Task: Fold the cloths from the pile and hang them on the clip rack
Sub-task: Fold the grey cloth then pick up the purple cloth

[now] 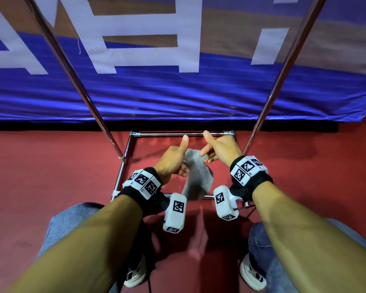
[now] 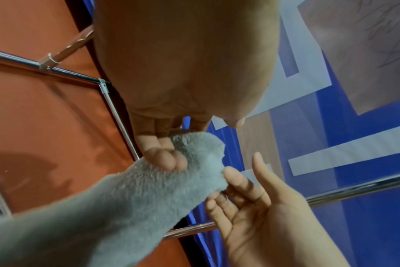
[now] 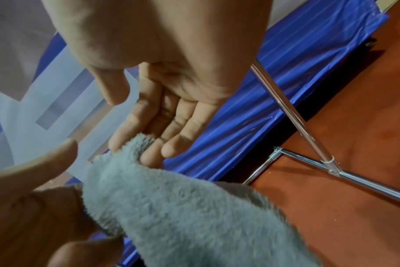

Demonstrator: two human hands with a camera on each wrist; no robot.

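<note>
A fluffy grey cloth (image 1: 197, 178) hangs between my two hands, above the base of the chrome rack (image 1: 178, 134). My left hand (image 1: 179, 168) grips its upper edge, with fingers (image 2: 169, 160) curled round the cloth (image 2: 126, 198) and the thumb pointing up. My right hand (image 1: 209, 154) is to its right, palm open and thumb up. Its nearly straight fingertips (image 3: 149, 153) touch the top corner of the cloth (image 3: 183, 207). Neither the clips nor the pile of cloths is in view.
Two slanted chrome poles (image 1: 72, 70) (image 1: 283, 70) of the rack rise on either side of my hands. A blue banner with white letters (image 1: 178, 98) hangs behind. The floor (image 1: 51, 176) is red. My jeans and white shoes (image 1: 135, 273) are at the bottom.
</note>
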